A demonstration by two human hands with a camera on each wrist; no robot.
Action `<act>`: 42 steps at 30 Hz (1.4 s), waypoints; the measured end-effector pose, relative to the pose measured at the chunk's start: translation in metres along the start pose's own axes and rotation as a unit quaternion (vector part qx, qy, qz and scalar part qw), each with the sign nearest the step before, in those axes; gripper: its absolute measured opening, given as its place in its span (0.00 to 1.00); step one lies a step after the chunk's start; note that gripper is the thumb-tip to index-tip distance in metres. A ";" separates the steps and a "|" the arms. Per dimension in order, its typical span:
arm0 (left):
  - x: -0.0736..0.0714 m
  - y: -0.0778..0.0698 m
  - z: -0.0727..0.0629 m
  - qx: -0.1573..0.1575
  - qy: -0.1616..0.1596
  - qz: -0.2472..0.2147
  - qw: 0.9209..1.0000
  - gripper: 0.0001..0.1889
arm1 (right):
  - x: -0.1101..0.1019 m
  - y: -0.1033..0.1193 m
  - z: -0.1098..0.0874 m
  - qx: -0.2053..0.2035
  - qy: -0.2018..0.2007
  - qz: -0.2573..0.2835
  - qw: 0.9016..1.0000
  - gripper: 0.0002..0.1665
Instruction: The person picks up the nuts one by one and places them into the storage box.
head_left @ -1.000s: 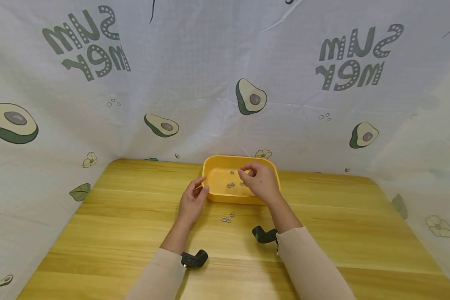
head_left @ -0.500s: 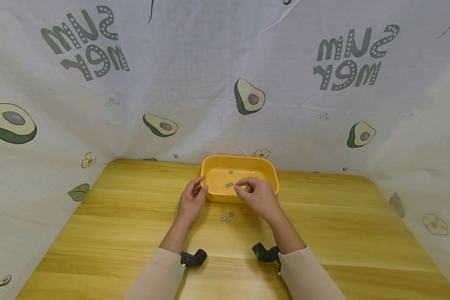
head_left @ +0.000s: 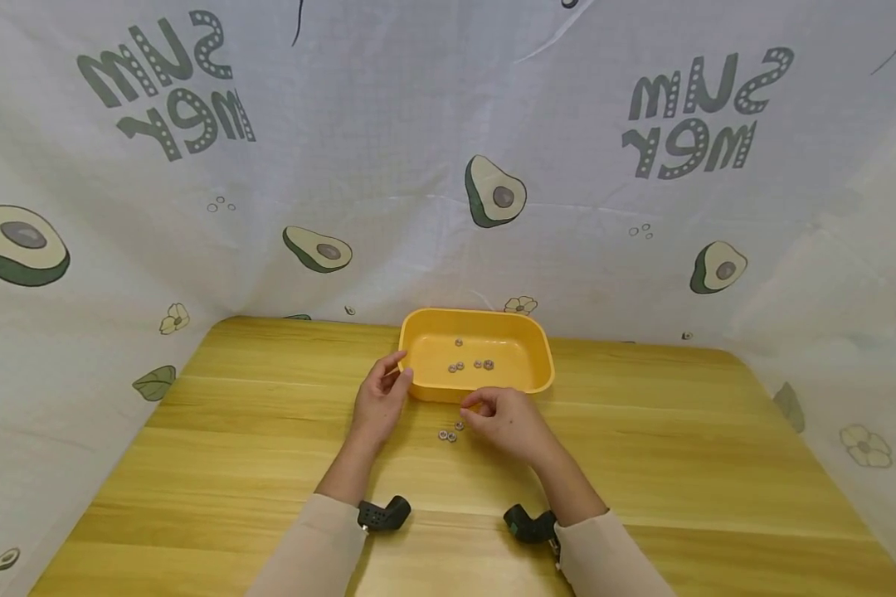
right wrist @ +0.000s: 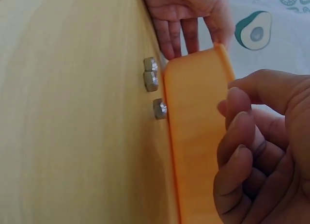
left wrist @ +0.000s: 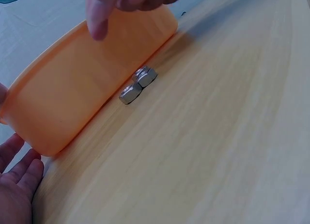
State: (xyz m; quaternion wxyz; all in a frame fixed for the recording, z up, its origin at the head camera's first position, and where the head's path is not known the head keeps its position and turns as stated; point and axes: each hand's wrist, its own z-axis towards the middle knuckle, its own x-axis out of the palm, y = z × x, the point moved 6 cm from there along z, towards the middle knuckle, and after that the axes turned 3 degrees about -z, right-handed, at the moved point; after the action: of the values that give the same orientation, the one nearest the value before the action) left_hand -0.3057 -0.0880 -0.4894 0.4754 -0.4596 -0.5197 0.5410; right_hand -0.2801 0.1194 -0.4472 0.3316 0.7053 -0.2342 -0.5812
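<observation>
A yellow plastic bin [head_left: 426, 395] stands near the back of the table, with several metal hex nuts [head_left: 489, 365] on its floor. In front of it lie three more nuts [head_left: 451, 437] on the wood, two touching each other and one closer to the bin. My left hand [head_left: 379, 404] rests against the bin's left end, fingers extended along the wall and thumb by the rim. Just in front of the bin's near wall hovers my right hand [head_left: 506, 424], loosely bent, thumb and index tips close together near the nut [right wrist: 160, 109]. Nothing shows between those tips.
The wood-grain table [head_left: 216, 464] reaches back to a white curtain [head_left: 388, 124] printed with avocados. Dark wrist cameras [head_left: 385, 514] sit on both wrists. The bin's wall [left wrist: 72, 88] rises right behind the loose nuts.
My right hand has moved from above the bin, back over its near wall and down toward the loose nuts, uncovering the nuts inside. The left hand stays at the bin's end.
</observation>
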 end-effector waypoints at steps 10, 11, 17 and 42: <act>-0.001 -0.005 0.000 0.009 0.003 -0.015 1.000 0.22 | 0.014 -0.017 0.007 0.004 0.042 -0.005 0.999 0.09; -0.001 -0.005 0.000 0.008 0.003 -0.012 1.000 0.22 | 0.015 -0.017 0.007 0.004 0.041 -0.009 0.999 0.08; -0.002 -0.003 0.000 0.006 0.006 -0.008 1.000 0.23 | 0.018 -0.017 0.008 0.000 0.033 -0.031 0.999 0.07; 0.000 -0.001 -0.003 -0.005 0.013 -0.011 1.000 0.23 | 0.019 -0.009 0.001 -0.030 0.024 -0.071 0.997 0.06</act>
State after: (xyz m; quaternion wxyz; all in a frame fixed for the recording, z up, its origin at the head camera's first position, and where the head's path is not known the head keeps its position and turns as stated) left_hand -0.3026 -0.0874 -0.4887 0.4855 -0.4636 -0.5210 0.5271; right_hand -0.2774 0.1117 -0.4671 0.3158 0.7234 -0.1578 -0.5933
